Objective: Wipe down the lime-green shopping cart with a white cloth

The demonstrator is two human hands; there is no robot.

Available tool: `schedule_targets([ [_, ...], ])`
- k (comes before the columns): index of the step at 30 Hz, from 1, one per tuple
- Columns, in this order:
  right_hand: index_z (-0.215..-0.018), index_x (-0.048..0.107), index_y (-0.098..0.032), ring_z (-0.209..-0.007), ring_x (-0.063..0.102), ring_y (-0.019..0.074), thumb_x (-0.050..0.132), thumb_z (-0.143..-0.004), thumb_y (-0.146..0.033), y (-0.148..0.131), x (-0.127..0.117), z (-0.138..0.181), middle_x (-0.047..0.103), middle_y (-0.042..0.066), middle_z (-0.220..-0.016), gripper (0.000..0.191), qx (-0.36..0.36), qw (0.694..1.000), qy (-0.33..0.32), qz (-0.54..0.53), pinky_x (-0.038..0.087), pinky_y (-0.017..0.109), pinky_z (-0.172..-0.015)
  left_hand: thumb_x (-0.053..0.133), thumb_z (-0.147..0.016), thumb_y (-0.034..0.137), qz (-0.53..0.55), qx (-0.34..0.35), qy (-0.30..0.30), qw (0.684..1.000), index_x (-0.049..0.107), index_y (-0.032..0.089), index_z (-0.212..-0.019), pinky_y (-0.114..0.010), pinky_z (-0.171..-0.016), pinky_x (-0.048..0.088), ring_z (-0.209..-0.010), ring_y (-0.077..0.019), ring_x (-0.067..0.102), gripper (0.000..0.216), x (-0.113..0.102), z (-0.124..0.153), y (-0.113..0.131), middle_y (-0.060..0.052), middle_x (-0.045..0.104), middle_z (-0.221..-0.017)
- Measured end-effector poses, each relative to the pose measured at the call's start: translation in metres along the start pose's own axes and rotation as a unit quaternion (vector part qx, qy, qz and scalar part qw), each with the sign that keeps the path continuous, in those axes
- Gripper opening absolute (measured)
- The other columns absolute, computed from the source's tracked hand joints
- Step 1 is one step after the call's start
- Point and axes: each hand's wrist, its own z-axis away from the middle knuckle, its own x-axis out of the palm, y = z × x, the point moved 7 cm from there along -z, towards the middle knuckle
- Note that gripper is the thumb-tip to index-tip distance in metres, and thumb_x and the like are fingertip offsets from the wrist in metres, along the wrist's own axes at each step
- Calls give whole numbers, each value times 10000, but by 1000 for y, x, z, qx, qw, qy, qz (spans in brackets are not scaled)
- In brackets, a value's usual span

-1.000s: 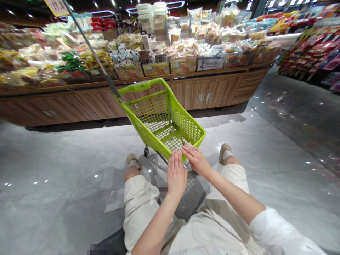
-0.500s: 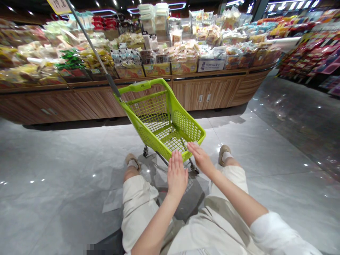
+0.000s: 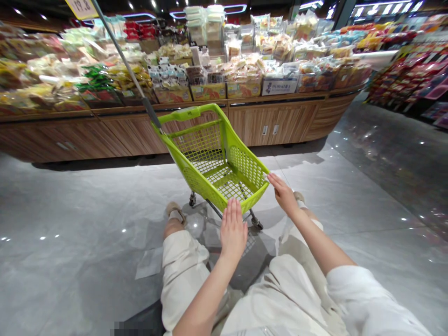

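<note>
A green plastic shopping cart (image 3: 196, 179) stands in front of me, its basket holding nothing. My left hand (image 3: 234, 228) lies with straight fingers against the near end of its rim, palm down. My right hand (image 3: 285, 196) is at the right near corner, fingertips pressed to the rim. A small thin white piece, like tissue (image 3: 266, 177), shows under those fingertips; most of it is hidden. My right thumb is mostly hidden too.
Behind the cart runs a wooden display counter (image 3: 280, 123) heaped with packaged food. A grey pole (image 3: 122, 56) with a price sign (image 3: 82, 8) rises from the cart's left corner. My legs are on either side of the cart. More shelves (image 3: 409, 74) stand at right.
My right hand has slid right along the cart's near rim to the corner, and a white bit now shows at its fingertips. My left hand has stayed in place.
</note>
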Motion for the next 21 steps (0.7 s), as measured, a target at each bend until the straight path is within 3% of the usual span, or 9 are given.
schedule_targets([
  [2,-1522,361,-264,-1443,372,204,324,-831,41,-15,5,5,480,87,-1507,756,9,1000,5,-3,378,509,-1171,491,-922,274,4,-3,5,1000,91,35,-1561,-452,-1231,243,-1534,-269,96,791,1,-1,1,-191,189,-1639],
  [7,-1573,193,-252,-1470,317,202,336,-825,35,-115,37,34,419,102,-1547,814,-71,995,-41,-49,388,500,-1169,505,-883,200,18,-10,7,1000,36,49,-1566,-463,-1228,254,-1530,-270,125,843,3,-1,0,-194,220,-1630],
  [10,-1574,180,-252,-1466,324,200,340,-848,24,-137,43,39,422,101,-1545,793,-105,991,-64,-52,395,493,-1165,507,-870,176,20,-13,5,1000,17,70,-1570,-461,-1226,263,-1525,-263,154,861,2,0,-2,-183,234,-1629],
  [12,-1561,241,-266,-1456,345,191,326,-873,18,-122,39,34,448,86,-1529,750,-121,989,-74,-43,392,482,-1167,493,-907,236,15,-5,6,1000,26,75,-1571,-462,-1224,267,-1526,-263,154,828,0,1,-3,-176,229,-1632],
  [14,-1539,317,-266,-1448,362,186,315,-885,14,-87,29,22,472,80,-1513,711,-110,991,-69,-27,382,474,-1172,454,-949,303,10,3,10,1000,42,80,-1573,-463,-1221,272,-1525,-261,162,780,-2,2,-3,-169,231,-1632],
  [18,-1502,407,-240,-1436,386,194,317,-846,34,-13,6,0,502,89,-1489,717,-19,1000,-19,17,389,480,-1167,403,-979,335,5,1,18,1000,81,79,-1572,-456,-1214,283,-1519,-258,190,721,-4,-1,-2,-167,243,-1627],
  [21,-1520,372,-240,-1447,368,202,330,-801,46,-15,8,3,480,85,-1507,774,11,1000,-8,19,381,496,-1172,412,-979,341,5,-4,19,1000,106,61,-1566,-448,-1212,288,-1520,-260,183,719,-3,-3,0,-173,238,-1627],
])
